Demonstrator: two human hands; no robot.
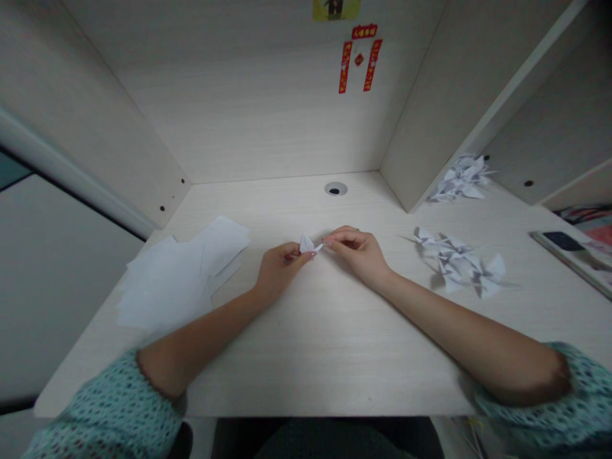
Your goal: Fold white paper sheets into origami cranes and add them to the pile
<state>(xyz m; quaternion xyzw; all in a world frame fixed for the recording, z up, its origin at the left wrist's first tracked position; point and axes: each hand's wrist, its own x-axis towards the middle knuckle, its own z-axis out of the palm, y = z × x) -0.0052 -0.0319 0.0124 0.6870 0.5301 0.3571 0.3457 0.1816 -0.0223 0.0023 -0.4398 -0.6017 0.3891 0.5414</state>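
Pinching a small folded piece of white paper (306,243), the left hand (280,271) had its fingers (297,254) clamped together on the paper's lower end. The right hand (356,254) faced it from the other side, its fingertips (327,242) close together at the paper's thin point, though the picture could not show whether they touched it. The paper sat between both hands above a pale wood-grain desk (329,363). Left of the left hand lay a loose stack of white paper sheets (184,274). Right of the right hand lay a heap of folded paper cranes (456,262), and a second heap of paper cranes (461,178) sat farther back beside the desk's right panel (454,95)
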